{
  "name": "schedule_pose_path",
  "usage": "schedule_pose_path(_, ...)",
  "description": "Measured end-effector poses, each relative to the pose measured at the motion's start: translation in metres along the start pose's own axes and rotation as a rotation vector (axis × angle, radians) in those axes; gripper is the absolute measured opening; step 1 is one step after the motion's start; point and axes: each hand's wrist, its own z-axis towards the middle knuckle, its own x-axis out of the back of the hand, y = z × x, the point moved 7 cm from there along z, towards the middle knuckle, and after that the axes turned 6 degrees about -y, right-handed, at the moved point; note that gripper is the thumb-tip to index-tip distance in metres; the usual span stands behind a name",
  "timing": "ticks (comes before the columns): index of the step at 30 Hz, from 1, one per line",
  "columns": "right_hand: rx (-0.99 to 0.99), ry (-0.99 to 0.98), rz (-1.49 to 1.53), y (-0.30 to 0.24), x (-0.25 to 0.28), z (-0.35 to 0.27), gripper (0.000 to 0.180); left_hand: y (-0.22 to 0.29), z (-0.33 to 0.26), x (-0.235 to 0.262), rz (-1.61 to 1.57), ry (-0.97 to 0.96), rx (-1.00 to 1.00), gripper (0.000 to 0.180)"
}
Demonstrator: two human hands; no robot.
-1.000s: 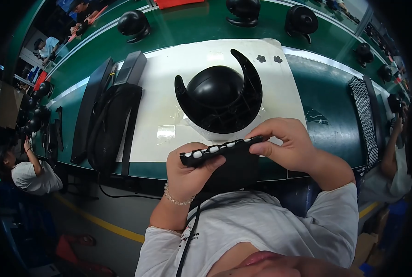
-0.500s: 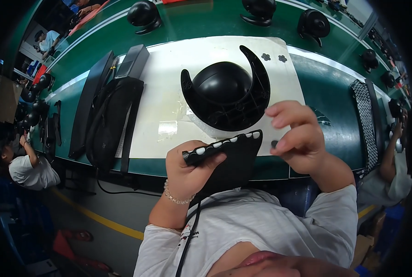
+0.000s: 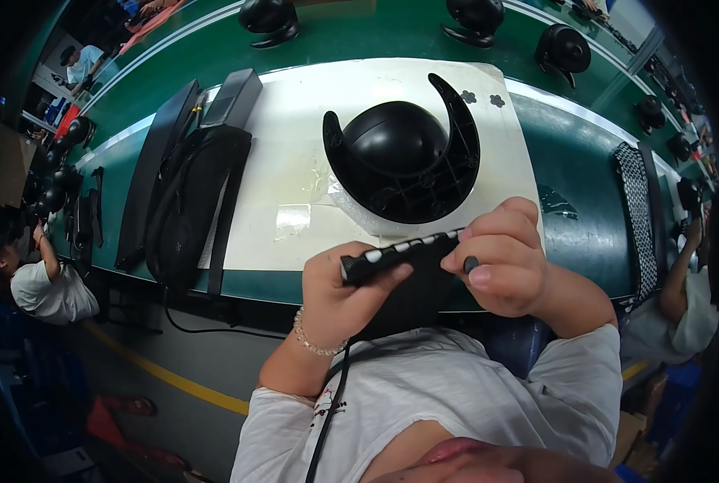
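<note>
My left hand [image 3: 339,294] is closed on the near-left end of a thin black sheet [image 3: 416,286], thumb on top. White rounded patches show in a row along the sheet's upper edge. Between the thumb and fingers of my right hand [image 3: 508,262] is a small dark round pad [image 3: 471,263]; these fingers also meet the sheet's right end, and whether they grip it is hard to tell. Beyond both hands, a glossy black domed part with two curved horns [image 3: 408,161] rests on clear wrap [image 3: 351,205] over a white board [image 3: 283,173].
Left of the board lie a black fabric pouch [image 3: 206,193] and a dark grey box [image 3: 235,97]. Two flower-shaped dark pieces [image 3: 497,101] sit at the board's far right. A checkered strip [image 3: 637,213] is farther right. More black domed parts [image 3: 565,48] stand along the green line behind.
My right hand has moved left and slightly down to the sheet's right end, carrying the dark pad. My left hand and the sheet have shifted a little rightward. The view has moved slightly.
</note>
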Motion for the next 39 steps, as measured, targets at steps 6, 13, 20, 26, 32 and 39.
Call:
schedule_pose_path(6, -0.163, 0.008, 0.053, 0.013, 0.0, 0.007, 0.042, 0.007, -0.001, 0.001, 0.167, -0.006, -0.098, 0.014)
schedule_pose_path(13, 0.003, 0.036, -0.06, 0.002, -0.004, -0.004, 0.036, 0.006, -0.004, 0.002, 0.122, 0.021, -0.116, 0.015)
schedule_pose_path(20, -0.004, 0.046, -0.008, 0.006, -0.006, -0.006, 0.037, 0.006, -0.005, 0.002, 0.144, 0.023, -0.085, 0.016)
schedule_pose_path(26, -0.21, -0.119, 0.285, 0.019, -0.011, -0.005, 0.072, 0.011, -0.003, 0.0, 0.194, -0.035, -0.197, 0.018)
schedule_pose_path(32, -0.349, -0.208, 0.42, 0.023, -0.016, -0.007, 0.067, 0.01, -0.001, -0.002, 0.157, -0.042, -0.2, 0.02)
schedule_pose_path(39, -0.522, -0.213, 0.741, 0.033, -0.016, -0.01, 0.066, 0.021, 0.004, -0.006, 0.222, -0.111, -0.329, 0.022)
